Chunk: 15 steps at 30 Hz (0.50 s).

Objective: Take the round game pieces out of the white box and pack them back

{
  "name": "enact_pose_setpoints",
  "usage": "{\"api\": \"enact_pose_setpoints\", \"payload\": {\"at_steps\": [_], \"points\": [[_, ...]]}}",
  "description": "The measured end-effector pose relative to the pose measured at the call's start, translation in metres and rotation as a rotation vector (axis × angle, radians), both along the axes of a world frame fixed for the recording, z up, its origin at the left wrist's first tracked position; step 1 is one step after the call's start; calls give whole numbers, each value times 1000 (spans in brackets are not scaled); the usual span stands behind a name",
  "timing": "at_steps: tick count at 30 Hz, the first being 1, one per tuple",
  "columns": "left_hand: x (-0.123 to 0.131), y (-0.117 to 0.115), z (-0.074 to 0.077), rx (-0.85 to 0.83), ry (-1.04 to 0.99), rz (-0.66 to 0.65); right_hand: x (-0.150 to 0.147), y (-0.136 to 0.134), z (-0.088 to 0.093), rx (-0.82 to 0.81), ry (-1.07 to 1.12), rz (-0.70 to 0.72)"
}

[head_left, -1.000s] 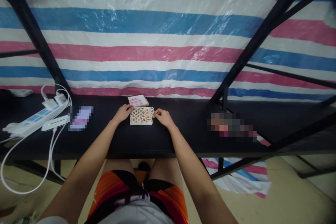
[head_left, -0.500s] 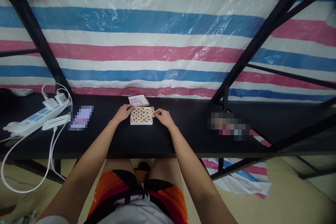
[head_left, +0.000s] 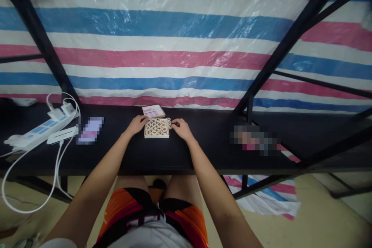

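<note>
A small white box [head_left: 157, 136] of round Chinese chess pieces [head_left: 157, 126], marked in black and red, sits on the black desk before me. My left hand [head_left: 137, 124] has its fingers closed on the box's back left corner. Just outside the right wall lie loose chess pieces [head_left: 169, 120], close together. My right hand [head_left: 180, 128] is beside them, thumb and forefinger slightly apart, with nothing visible between them. Its lower fingers are curled and partly hidden. Behind the box lies its lid [head_left: 153, 111], pale with pink print.
On the left of the desk [head_left: 215, 151] are a white power strip [head_left: 43, 131] with plugs and looping cables, a white flat device [head_left: 61, 135] and a blurred phone [head_left: 90, 130]. Something pixelated [head_left: 255, 138] lies to the right. Black frame posts stand before a striped plastic sheet [head_left: 162, 62].
My right fingertips have drawn back slightly to the right from the loose pieces and parted a little. My left hand and the box have stayed in place.
</note>
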<state>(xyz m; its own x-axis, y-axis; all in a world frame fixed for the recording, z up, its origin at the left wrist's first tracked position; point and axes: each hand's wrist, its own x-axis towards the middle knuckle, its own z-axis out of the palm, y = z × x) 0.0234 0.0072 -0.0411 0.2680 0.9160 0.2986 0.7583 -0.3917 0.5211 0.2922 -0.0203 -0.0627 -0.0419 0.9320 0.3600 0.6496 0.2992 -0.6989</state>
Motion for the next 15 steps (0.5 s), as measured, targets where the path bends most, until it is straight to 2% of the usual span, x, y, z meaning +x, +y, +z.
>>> {"api": "enact_pose_setpoints", "payload": {"at_steps": [6,15], "points": [[1,-2,3,-2,2,-4,-1,0,-2,-36,-21,26],[1,-2,2,0,-4,-8,1,1,-6,-3,-64,67]]}}
